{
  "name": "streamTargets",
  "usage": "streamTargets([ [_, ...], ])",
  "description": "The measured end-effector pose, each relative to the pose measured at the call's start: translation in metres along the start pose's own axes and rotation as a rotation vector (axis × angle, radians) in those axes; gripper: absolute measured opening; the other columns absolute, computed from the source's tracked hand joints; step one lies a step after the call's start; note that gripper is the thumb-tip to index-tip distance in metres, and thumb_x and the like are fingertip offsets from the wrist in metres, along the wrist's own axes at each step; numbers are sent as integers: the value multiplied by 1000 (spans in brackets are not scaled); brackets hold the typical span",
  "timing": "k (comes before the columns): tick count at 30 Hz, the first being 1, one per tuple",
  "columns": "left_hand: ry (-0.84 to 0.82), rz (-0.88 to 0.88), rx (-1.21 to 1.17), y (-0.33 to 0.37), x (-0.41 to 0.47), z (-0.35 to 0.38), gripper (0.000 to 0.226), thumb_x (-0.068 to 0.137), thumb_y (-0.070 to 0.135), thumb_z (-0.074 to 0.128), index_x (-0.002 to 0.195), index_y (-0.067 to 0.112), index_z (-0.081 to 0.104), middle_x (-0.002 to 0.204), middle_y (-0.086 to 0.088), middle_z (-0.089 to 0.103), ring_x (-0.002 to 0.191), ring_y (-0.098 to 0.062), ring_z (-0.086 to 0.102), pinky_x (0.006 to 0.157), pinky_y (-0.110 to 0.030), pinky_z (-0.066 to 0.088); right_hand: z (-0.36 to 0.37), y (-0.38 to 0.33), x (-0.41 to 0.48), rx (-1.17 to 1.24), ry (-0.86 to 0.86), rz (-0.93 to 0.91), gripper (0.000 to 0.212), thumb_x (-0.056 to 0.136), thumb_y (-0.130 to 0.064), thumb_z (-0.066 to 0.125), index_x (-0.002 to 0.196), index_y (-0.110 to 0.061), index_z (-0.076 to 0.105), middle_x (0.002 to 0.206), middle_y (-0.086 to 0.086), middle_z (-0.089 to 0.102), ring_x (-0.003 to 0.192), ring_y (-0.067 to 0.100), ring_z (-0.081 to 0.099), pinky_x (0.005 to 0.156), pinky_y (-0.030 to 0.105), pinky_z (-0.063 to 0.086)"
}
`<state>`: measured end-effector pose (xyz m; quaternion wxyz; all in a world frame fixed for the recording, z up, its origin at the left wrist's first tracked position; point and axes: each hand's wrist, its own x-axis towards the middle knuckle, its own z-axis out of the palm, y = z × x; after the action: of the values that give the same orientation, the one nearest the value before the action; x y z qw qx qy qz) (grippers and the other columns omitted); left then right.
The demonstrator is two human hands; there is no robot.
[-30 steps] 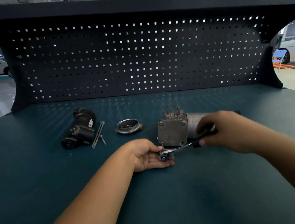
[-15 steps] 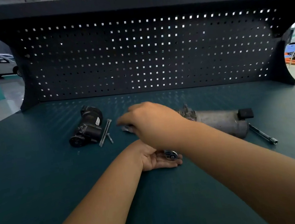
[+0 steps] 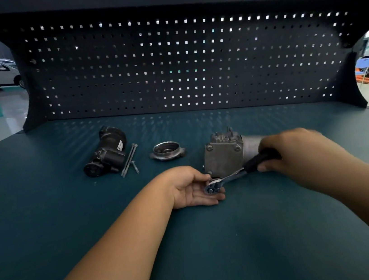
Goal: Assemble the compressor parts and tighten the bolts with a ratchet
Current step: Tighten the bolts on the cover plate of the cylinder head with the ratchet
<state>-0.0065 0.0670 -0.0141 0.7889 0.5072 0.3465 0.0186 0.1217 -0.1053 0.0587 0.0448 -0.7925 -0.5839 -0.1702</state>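
The ratchet point(image 3: 229, 177) bridges both hands. Its long axis runs from the chromed head, which lies low on the left hand point(image 3: 191, 189), up and to the right to the black handle, which the right hand point(image 3: 299, 154) grips with its fingers point(image 3: 266, 166) curled round it. The left hand lies palm up on the surface point(image 3: 218, 253) with its fingers point(image 3: 211, 199) nearly straight and relaxed. They cradle the ratchet head rather than clasp it, and the thumb sits just beside the shank. The compressor body point(image 3: 223, 155) stands just beyond those left fingertips. It is a dull grey cast block with bolt heads at its corners and a smooth metal cylinder running off to the right behind the right hand. Its lower near corner is the part closest to the ratchet head, so the coming move seems to turn on lifting the head a short way forward onto that corner. The left hand is nearer for guiding it and the right for swinging the handle. Whether a socket is fitted cannot be told. Well to the left of the left fingers lie a shallow round metal cap point(image 3: 167, 151) with a flanged rim, two long slim bolts point(image 3: 129, 159) side by side with a short one, and beyond them a black motor part point(image 3: 107, 155), matt and knobbly.
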Motion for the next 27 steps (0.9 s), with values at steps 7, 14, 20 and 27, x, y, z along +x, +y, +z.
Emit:
streamTargets([
  [7,46,7,21,-1,-1,2,22,98,10,40,88,-2,56,69,-15,70,89,-29,63,78,-38,52,43,1,-20,-84,-193,35,28,89,-49,53,103,-25,59,111,-2,61,103,22,59,75,27,41],
  [14,65,-5,6,-1,-2,4,25,98,12,40,87,-3,56,81,-16,70,116,-35,54,87,-42,46,53,-1,-14,-29,-389,44,23,87,-47,58,85,-24,53,107,2,57,99,23,57,65,25,34],
  [20,55,-23,-9,0,-1,4,23,99,13,40,89,-3,52,70,-18,70,119,-35,52,87,-39,46,2,2,6,25,-251,79,38,74,-46,72,66,-26,41,76,-6,49,74,16,49,60,25,36],
  [27,65,-18,-42,2,0,4,28,101,9,30,89,-6,50,64,-20,68,117,-36,53,63,-37,56,-22,-63,35,262,180,-145,24,80,-31,70,92,-17,55,87,-1,54,89,25,53,71,33,44],
])
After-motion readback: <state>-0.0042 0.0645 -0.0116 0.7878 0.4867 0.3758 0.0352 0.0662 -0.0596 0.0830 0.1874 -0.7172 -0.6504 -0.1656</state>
